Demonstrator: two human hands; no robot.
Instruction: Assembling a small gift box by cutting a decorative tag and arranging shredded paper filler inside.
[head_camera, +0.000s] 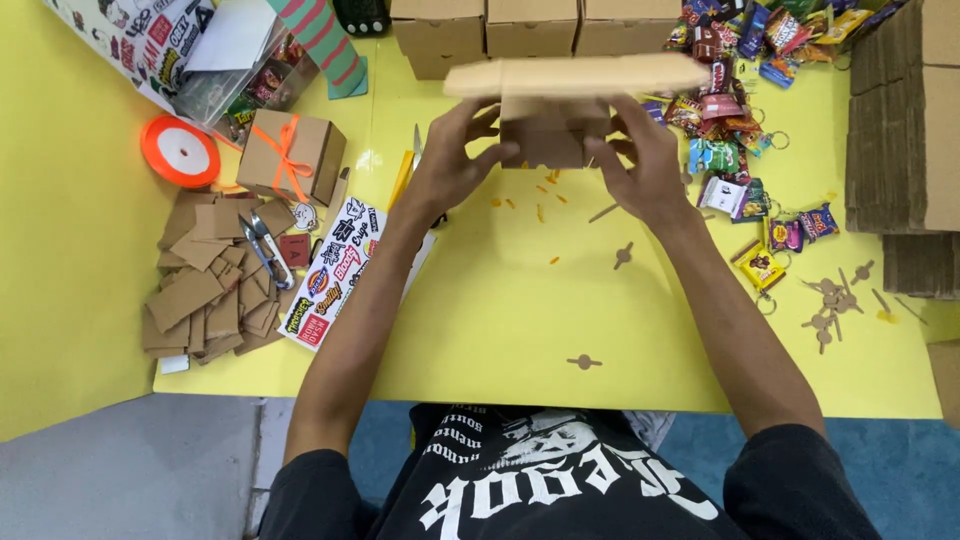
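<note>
Both of my hands hold a small brown cardboard box (545, 135) above the yellow table (500, 300). Its lid flap (575, 75) stands open and stretches wide across the top. My left hand (455, 160) grips the box's left side, fingers curled on its front. On the box's right side, my right hand (645, 165) grips with the fingers spread. The box's inside is hidden from me.
A finished box tied with orange ribbon (290, 150) sits at left, beside an orange ribbon spool (180, 150), cardboard scraps (215, 285), snips (265, 250) and a sticker sheet (335, 275). Folded boxes (485, 30) stand behind; wrapped sweets (745, 110) and stacked cardboard (905, 110) lie right.
</note>
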